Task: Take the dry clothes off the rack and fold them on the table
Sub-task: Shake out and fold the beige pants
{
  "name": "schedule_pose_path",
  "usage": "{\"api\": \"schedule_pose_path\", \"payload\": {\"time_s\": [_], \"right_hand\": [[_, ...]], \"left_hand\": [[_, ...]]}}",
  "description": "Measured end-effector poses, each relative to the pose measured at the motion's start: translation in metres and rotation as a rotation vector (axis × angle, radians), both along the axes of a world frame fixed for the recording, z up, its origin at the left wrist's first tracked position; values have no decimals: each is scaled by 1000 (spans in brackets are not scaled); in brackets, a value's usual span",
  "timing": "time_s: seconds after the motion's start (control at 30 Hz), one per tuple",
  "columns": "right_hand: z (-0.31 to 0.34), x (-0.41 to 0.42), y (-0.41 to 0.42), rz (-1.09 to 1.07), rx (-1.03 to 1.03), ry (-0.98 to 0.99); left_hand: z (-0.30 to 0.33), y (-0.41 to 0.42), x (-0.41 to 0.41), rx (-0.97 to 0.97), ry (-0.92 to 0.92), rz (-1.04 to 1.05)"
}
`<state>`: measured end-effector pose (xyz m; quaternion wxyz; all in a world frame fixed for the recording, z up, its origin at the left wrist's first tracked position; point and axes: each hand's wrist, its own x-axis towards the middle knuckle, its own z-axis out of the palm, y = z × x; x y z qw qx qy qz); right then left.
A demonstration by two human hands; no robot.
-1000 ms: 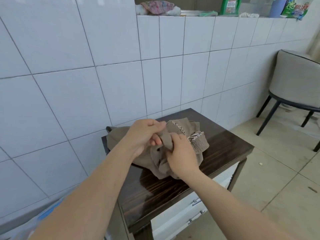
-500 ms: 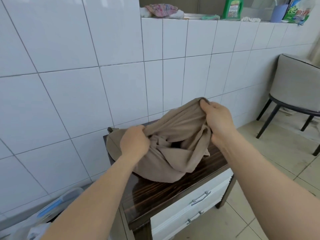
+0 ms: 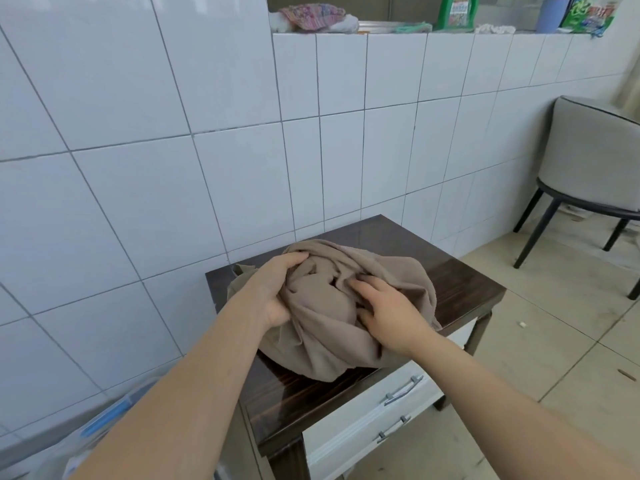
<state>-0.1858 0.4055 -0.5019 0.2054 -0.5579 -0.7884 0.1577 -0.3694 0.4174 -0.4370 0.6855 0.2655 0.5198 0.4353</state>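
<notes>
A crumpled beige-brown soft cloth garment (image 3: 332, 306) lies bunched in a loose heap on the glossy dark wood-grain top of a small table (image 3: 460, 278), which stands against a wall of large white glazed tiles (image 3: 138, 133). The heap covers the middle of the tabletop, with one edge hanging slightly over the front right side and a small corner poking out toward the wall on the left. The left hand (image 3: 273, 289) is at the left side of the heap, its fingers curled over a raised fold near the top and gripping the fabric, the thumb hidden under the cloth. The right hand (image 3: 388, 310) lies on the right side of the heap with fingers spread and only lightly bent, pressing down on the cloth rather than pinching it. Both bare forearms reach in from the lower edge of the view. Below the tabletop, two white drawers with slim silver metal handles (image 3: 401, 393) face the front. On the tiled ledge above sit a pink patterned bundle of cloth (image 3: 311, 15), a green detergent bottle (image 3: 457, 10), a pale blue cup (image 3: 550, 12) and a green printed packet (image 3: 588, 12). To the right, on the beige tiled floor (image 3: 554, 341), stands a grey padded chair with thin black legs (image 3: 595, 154).
</notes>
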Motion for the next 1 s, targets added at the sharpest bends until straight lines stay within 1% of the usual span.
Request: {"api": "schedule_pose_path", "payload": {"time_s": [0.07,0.1,0.17,0.2,0.23,0.27,0.3,0.33,0.37,0.4,0.43,0.47,0.5,0.53,0.57,0.6,0.63,0.7,0.73,0.77,0.8,0.83,0.87,0.9,0.93,0.97,1.0], "right_hand": [[-4,2,5,-112,-86,-167],[-5,0,5,-147,-78,-261],[-10,-3,6,-203,10,-453],[-11,-1,8,-231,20,-515],[-10,1,8,-265,32,-491],[-11,4,10,-310,12,-379],[-5,7,10,-367,-39,-204],[2,8,11,-420,-112,23],[11,9,14,-460,-178,329],[22,7,16,-486,-275,706],[35,3,18,-490,-416,1072],[48,0,21,-494,-523,1337],[58,-1,24,-499,-583,1499],[68,-1,27,-507,-615,1581],[78,-1,27,-496,-647,1607],[85,0,26,-468,-666,1630],[93,2,23,-414,-688,1648],[105,8,16,-339,-703,1611],[109,12,13,-331,-700,1572],[112,16,9,-333,-672,1538],[110,19,7,-351,-623,1515],[105,23,6,-390,-543,1464],[96,29,7,-444,-406,1333],[83,35,10,-493,-233,1096],[70,39,11,-519,-74,828],[57,40,10,-514,38,630],[49,36,8,-497,108,513]], "left_hand": [[-2,-2,-1,-2,-21,-68],[-3,-2,-1,-15,-27,-102],[-9,-3,-1,-49,-19,-124],[-11,-2,-2,-58,-10,-107],[-14,1,-5,-53,14,-64],[-18,5,-9,-30,69,6],[-23,11,-15,12,165,95],[-27,15,-20,76,306,186],[-30,18,-22,162,482,254],[-31,17,-22,268,660,302],[-30,15,-19,408,813,337],[-27,12,-15,579,915,341],[-23,9,-7,745,1000,284],[-20,6,2,858,1107,182],[-21,6,9,913,1253,60],[-25,7,16,922,1408,-30],[-31,9,18,886,1536,-75],[-40,12,13,831,1744,-114],[-42,13,11,801,1749,-119],[-43,13,8,736,1651,-116],[-40,12,6,634,1397,-63],[-33,14,5,470,991,40],[-25,16,4,288,578,145],[-21,18,3,102,276,219],[-17,19,3,-6,112,247],[-15,19,5,-62,46,267],[-13,20,8,-92,35,282]]}}
